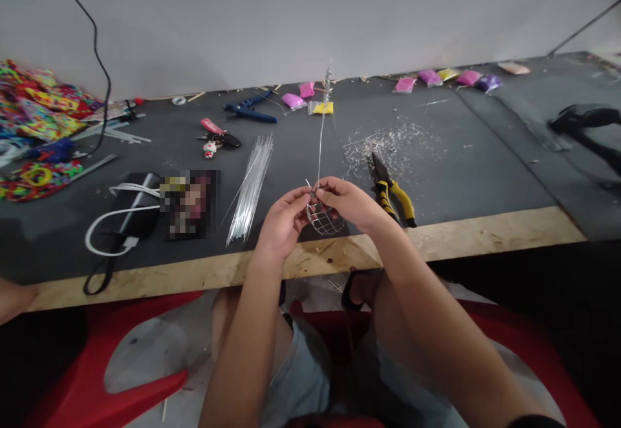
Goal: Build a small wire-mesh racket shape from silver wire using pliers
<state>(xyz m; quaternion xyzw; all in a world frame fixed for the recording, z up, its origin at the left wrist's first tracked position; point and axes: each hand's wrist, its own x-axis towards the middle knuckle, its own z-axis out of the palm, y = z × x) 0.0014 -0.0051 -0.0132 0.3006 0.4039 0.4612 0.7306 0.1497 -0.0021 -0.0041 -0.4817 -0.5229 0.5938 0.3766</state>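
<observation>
A small curved mesh of silvery wire sits between my two hands, just above the table's front edge. My left hand is closed, its thumb and fingers pinching the mesh on its left rim. On the other side my right hand pinches a long thin wire at the mesh's upper rim. That wire stands away from me, across the table. Fingers hide the spot where wire and mesh meet. Yellow and black pliers lie to the right of my right hand. A bundle of straight wires lies left of my left hand.
Wire clippings are scattered behind the pliers. Blue cutters, keys, and small coloured packets lie farther back. A power bank with a white cable is at left, near colourful material. Another person's hand touches the left edge.
</observation>
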